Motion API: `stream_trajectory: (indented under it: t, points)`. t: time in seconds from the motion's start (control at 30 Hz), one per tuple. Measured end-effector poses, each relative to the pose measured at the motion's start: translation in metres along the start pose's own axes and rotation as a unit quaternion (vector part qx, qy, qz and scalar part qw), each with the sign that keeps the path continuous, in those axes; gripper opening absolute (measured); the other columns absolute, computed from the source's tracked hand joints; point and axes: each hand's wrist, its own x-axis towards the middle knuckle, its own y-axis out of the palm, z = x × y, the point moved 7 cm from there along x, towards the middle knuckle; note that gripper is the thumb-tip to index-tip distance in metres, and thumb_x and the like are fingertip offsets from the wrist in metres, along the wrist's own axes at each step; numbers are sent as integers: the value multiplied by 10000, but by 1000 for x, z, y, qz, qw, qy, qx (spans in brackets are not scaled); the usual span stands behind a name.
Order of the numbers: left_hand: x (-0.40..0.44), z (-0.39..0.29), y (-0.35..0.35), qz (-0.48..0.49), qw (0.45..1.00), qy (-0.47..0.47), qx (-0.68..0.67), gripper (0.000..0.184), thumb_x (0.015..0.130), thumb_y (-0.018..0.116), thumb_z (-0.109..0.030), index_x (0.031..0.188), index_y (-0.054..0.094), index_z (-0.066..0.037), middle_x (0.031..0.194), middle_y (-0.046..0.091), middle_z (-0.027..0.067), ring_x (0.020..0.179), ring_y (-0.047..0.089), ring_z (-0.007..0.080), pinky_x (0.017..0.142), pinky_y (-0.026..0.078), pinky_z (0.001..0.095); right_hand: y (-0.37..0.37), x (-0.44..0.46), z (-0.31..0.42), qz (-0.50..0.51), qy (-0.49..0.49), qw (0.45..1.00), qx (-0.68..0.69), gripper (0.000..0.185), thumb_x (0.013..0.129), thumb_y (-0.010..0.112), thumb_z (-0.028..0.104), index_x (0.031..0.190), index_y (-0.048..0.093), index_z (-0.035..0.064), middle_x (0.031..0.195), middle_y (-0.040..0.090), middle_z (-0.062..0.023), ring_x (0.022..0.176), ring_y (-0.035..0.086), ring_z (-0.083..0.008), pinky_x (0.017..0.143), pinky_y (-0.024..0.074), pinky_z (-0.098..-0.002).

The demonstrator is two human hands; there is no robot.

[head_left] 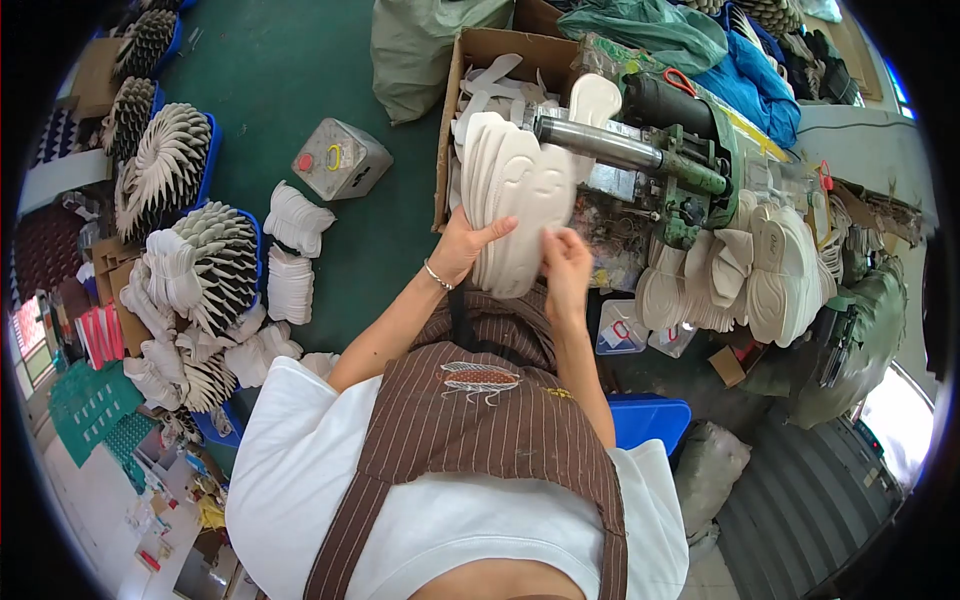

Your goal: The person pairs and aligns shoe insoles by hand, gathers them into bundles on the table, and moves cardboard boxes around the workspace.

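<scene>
A fanned stack of white shoe insoles [512, 215] stands upright in front of my body. My left hand [464, 246] grips it from the left, with the thumb across the front and the fingers hidden behind. My right hand [567, 268] is closed at the right edge of the front insole, its fingertips pinched together there. Just beyond the stack, a steel cylinder [605, 146] juts out from a green machine [690, 190]. One loose insole [596, 98] lies behind that cylinder.
An open cardboard box [447, 130] of white pieces is behind the stack. Bundled insoles [775, 270] hang at the machine's right. A metal can [342, 160] and tied insole bundles [292, 285] lie left on the green floor, near blue crates [212, 160] of insoles.
</scene>
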Motion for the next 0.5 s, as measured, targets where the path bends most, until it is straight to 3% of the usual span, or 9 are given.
stream_trajectory:
  t: [0.07,0.13,0.17,0.2,0.23,0.33,0.37,0.43,0.5]
  points:
    - [1,4,-5,5,996,-28,-79,463,827,656,-137,1212,459,28,1124,572,98,1011,557,160,866,449,300,-37,13,1,-104,-26,994,-3,124,890,573,148,910,608,31,623,504,54,480,405,-66,477,353,-226]
    - [2,8,-5,17,985,-60,-160,471,813,670,-114,1212,462,24,1120,575,96,1016,555,159,867,449,301,-54,39,11,-116,-87,989,-40,151,893,570,154,928,604,11,668,548,40,493,430,-68,470,345,-217]
    - [2,11,-3,36,978,-86,-187,472,812,669,-107,1217,462,21,1127,574,97,1019,554,162,872,446,301,-47,34,26,-121,-87,988,-40,151,893,570,154,928,604,11,668,548,40,493,430,-68,470,345,-217]
    - [2,13,0,53,970,-110,-212,473,811,668,-99,1221,461,17,1134,572,99,1022,553,164,876,444,302,-30,33,35,-67,-43,997,9,140,888,577,133,920,599,-1,730,586,12,605,493,-63,558,388,-199]
    - [1,14,3,55,970,-109,-210,473,811,668,-99,1221,461,17,1134,572,99,1022,553,164,876,444,302,-7,30,43,-11,1,998,59,129,882,583,111,913,595,-14,791,624,-17,716,556,-58,647,431,-182]
    - [2,7,1,13,998,-14,-66,415,856,614,-124,1217,467,16,1139,572,108,1019,560,182,881,449,311,24,-5,30,51,19,999,5,135,874,598,127,933,602,6,785,630,-17,645,564,-69,571,431,-187]
    - [2,6,2,9,999,-1,-49,390,889,568,-169,1219,467,13,1142,572,112,1016,564,190,883,453,317,16,-6,16,52,20,998,6,135,874,598,127,933,602,6,785,630,-17,645,564,-69,571,431,-187]
    - [3,-4,2,3,999,14,-33,377,921,521,-214,1220,468,10,1145,572,115,1013,568,197,885,456,323,-24,3,-10,-52,23,996,68,122,872,600,128,919,598,15,750,610,2,612,525,-52,547,408,-188]
    - [0,-8,21,76,954,-83,-277,416,956,437,-310,1214,475,14,1128,582,113,1007,574,202,884,462,330,-57,25,1,-101,10,995,-18,108,871,591,109,909,596,8,734,605,2,595,510,-42,532,400,-194]
